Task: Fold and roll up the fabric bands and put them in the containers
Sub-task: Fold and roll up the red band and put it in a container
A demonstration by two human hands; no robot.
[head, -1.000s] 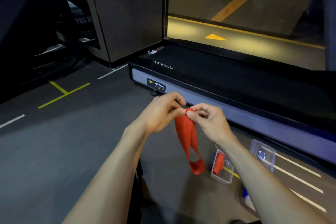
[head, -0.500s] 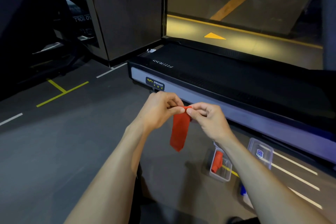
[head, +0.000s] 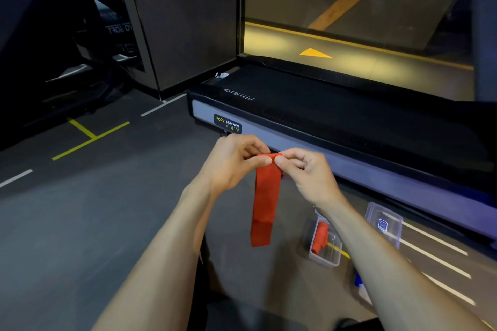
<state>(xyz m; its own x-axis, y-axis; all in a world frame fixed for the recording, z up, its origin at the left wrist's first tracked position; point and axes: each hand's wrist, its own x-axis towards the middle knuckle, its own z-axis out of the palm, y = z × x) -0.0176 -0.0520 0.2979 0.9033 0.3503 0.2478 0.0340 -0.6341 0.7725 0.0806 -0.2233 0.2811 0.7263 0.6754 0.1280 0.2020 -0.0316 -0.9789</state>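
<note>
In front of the treadmill [head: 336, 115], the left hand [head: 231, 162] and right hand [head: 306, 176] are pinching the top fold of a red fabric band [head: 265, 207], which is hanging above the floor [head: 80, 223]; beside the treadmill's edge, a clear container [head: 326, 256] is holding another rolled red band [head: 320, 238].

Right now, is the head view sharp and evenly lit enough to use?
Head view: hands and red band sharp and readable; left side sinks into near-black; window floor glows yellow; wide-angle bends the treadmill edge; container slightly soft.
</note>
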